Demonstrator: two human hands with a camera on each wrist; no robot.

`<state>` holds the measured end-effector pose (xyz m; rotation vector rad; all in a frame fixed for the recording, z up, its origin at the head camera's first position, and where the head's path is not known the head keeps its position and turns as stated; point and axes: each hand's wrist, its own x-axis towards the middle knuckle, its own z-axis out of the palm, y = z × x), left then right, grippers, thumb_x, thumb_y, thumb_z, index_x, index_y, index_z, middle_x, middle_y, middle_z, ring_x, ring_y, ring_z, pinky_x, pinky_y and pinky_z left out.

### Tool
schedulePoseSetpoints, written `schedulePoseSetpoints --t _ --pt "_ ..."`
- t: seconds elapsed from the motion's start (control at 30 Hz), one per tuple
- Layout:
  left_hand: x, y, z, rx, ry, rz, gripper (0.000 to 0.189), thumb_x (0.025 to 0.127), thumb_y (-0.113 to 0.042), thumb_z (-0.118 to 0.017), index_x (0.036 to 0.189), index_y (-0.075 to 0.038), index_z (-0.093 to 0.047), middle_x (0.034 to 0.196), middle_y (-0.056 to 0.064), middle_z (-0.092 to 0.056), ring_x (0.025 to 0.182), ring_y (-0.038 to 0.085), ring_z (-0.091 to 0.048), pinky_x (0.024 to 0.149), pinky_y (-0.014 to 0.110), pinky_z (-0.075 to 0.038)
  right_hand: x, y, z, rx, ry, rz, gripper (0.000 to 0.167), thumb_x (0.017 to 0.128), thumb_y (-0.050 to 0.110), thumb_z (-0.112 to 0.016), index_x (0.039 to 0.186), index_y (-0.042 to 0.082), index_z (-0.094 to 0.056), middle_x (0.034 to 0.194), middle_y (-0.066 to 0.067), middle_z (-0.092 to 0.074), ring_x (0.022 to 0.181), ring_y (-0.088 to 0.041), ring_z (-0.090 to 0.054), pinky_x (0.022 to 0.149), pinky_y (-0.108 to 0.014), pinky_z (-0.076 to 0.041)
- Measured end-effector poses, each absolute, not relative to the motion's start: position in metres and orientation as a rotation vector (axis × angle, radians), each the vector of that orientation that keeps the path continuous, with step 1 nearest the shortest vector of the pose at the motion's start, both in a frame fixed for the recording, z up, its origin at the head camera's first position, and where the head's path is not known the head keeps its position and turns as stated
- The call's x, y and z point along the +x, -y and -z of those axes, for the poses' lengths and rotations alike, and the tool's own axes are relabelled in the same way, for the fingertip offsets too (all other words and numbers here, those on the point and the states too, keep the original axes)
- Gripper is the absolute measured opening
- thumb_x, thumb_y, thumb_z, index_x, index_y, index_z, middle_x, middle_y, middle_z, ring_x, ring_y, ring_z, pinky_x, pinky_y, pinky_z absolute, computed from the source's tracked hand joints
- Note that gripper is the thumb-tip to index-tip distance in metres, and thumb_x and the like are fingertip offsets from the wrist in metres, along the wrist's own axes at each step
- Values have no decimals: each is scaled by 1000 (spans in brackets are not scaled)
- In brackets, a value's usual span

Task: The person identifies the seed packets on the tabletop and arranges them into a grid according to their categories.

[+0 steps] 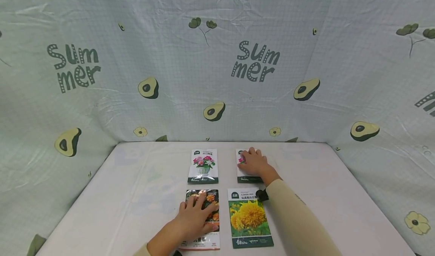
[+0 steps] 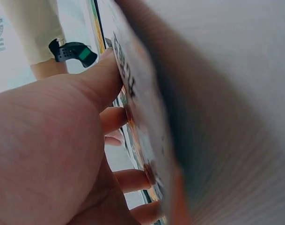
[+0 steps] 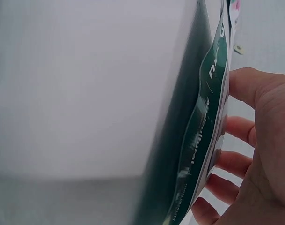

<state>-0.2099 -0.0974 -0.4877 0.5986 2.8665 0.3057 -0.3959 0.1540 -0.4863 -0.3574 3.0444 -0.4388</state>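
Note:
My left hand rests on a seed packet with orange flowers, front left of the group. Its fingers are spread, and the left wrist view shows fingertips and thumb touching the packet's printed face. At the back right, my right hand lies over a white seed packet with a dark green bottom band. Much of that packet's picture is hidden. In the right wrist view, the fingertips touch the packet's face along its length, and its green lower edge looks wavy.
A seed packet with pink flowers in a pot lies at the back left. The yellow sunflower packet is front right, partly under the right wrist's black strap. Behind the white table hangs an avocado-print cloth.

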Motion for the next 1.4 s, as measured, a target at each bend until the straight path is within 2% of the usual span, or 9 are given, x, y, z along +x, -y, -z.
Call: schedulePoseSetpoints --t 0.4,0.93,1.17,1.4 --pt "-212 99 498 617 -2898 -317 57 91 -62 -65 144 -42 -56 161 17 -38 136 46 -38 99 69 -36 -392 -144 486 -358 -3052 463 60 97 45 -65 147 14 -52 141 -17 -47 126 -37 -40 106 -60 -37" --pt "-209 98 489 605 -2880 -302 60 90 -61 -66 145 -38 -56 161 18 -37 136 47 -38 97 68 -37 -390 -133 485 -365 -3077 426 59 97 46 -65 146 16 -53 141 -16 -47 123 -35 -42 105 -57 -38" --pt "-208 97 488 601 -2885 -292 59 90 -61 -66 144 -38 -57 160 18 -38 136 47 -38 98 69 -36 -389 -129 486 -352 -3075 419 59 96 46 -66 145 16 -54 136 -14 -48 122 -34 -42 103 -55 -38" --pt "-208 96 487 587 -2880 -287 59 90 -61 -67 143 -38 -57 160 17 -38 136 46 -38 99 68 -36 -388 -125 486 -351 -3085 412 59 97 48 -65 146 18 -54 138 -14 -48 125 -34 -42 106 -55 -38"
